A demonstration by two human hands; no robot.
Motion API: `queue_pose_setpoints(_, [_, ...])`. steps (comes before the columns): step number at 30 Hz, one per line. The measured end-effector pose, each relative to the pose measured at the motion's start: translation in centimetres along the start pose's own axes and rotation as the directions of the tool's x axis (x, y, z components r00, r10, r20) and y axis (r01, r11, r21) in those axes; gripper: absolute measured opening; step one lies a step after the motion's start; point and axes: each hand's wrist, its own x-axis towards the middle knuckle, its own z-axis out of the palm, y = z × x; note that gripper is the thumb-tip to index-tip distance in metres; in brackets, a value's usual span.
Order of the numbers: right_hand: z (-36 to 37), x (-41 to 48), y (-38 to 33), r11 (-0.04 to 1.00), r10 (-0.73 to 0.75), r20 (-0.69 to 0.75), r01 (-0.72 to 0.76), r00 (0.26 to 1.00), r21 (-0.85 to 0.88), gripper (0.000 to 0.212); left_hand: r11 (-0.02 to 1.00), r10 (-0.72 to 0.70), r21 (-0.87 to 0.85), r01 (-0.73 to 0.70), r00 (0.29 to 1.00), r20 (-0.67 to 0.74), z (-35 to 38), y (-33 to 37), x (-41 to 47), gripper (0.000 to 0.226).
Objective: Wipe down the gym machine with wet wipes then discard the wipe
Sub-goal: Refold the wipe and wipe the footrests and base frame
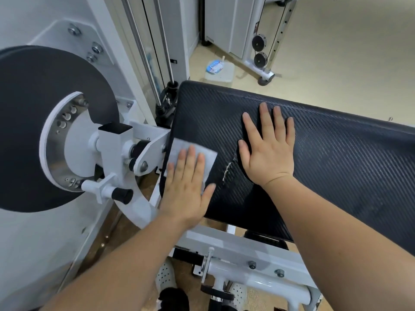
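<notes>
**Wipe pressed flat at the pad's left edge**

The wipe [179, 149], a pale grey square, lies flat on the black pad [336, 171] of the machine. It sits against the pad's left edge, about halfway along it. The left hand [187, 191] rests palm down on it. Its fingers [191, 158] are straight and a little spread, pressing the wipe to the pad rather than curling round it. The thumb lies on the bare pad beside the wipe's right corner.

The right hand [268, 153] lies palm down on the pad toward its far edge, just apart from the wipe. Its fingers are straight and fanned out and hold nothing. Between the two hands a short whitish scuff [226, 173] marks the pad's woven surface.

Left of the pad, a white bracket [152, 151] joins it to a large black disc [33, 113], which has a drilled metal plate [60, 140] at its hub. Behind the pad's far left corner stand steel guide rods [140, 46] and a black cable [155, 48]. Below the near edge runs the white frame [247, 252] with its bolts.

On the beige floor [348, 52] beyond the far edge lies a blue-and-white pack [215, 66]. Further right, two black pulleys [260, 58] hang on another white machine. Perforated white shoes [165, 277] show at the bottom.
</notes>
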Motion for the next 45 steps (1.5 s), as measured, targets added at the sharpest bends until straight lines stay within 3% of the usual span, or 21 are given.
queue_pose_setpoints(6, [-0.1, 0.0, -0.1, 1.000, -0.002, 0.033, 0.002, 0.999, -0.017, 0.062, 0.996, -0.060, 0.069, 0.053, 0.994, 0.092, 1.8, -1.3, -8.0, 0.075])
queue_pose_setpoints(16, [-0.1, 0.0, 0.0, 1.000, -0.004, 0.020, 0.005, 1.000, -0.029, 0.062, 0.996, -0.052, 0.077, 0.049, 0.998, 0.031, -1.9, 0.3, 3.3, 0.089])
queue_pose_setpoints(20, [-0.1, 0.1, 0.0, 1.000, 0.002, -0.014, -0.002, 1.000, 0.000, 0.060, 0.998, -0.004, 0.058, 0.003, 1.000, 0.022, -3.4, 0.9, 6.4, 0.092])
queue_pose_setpoints(23, [-0.4, 0.1, -0.9, 0.995, -0.040, -0.159, 0.053, 0.986, 0.079, 0.051, 0.998, 0.037, 0.052, -0.037, 0.999, 0.011, -3.5, 0.7, 6.9, 0.089])
queue_pose_setpoints(27, [-1.2, 2.2, -4.5, 0.986, 0.010, -0.167, 0.018, 0.986, 0.166, 0.032, 0.968, 0.232, 0.104, -0.229, 0.973, -0.018, -2.8, 0.0, 6.4, 0.084])
queue_pose_setpoints(30, [-1.1, 3.8, -6.1, 0.987, -0.051, -0.089, 0.063, 0.995, 0.146, 0.027, 0.967, 0.254, 0.033, -0.252, 0.963, -0.093, -2.5, -0.6, 5.9, 0.080])
queue_pose_setpoints(35, [-0.4, 3.8, -6.1, 0.988, -0.155, -0.076, 0.156, 0.985, 0.012, 0.021, 0.967, 0.210, -0.083, -0.242, 0.936, -0.281, -1.5, -1.5, 3.6, 0.068])
queue_pose_setpoints(41, [-0.8, 2.2, -6.6, 0.985, -0.171, -0.075, 0.173, 0.982, 0.017, 0.025, 0.960, 0.160, -0.201, -0.195, 0.971, -0.177, -0.9, -1.5, 2.1, 0.061])
queue_pose_setpoints(45, [-0.7, 1.7, -7.1, 0.988, -0.154, -0.047, 0.154, 0.987, -0.015, 0.026, 0.925, 0.121, -0.308, -0.223, 0.941, -0.318, -1.7, -2.2, 1.7, 0.032])
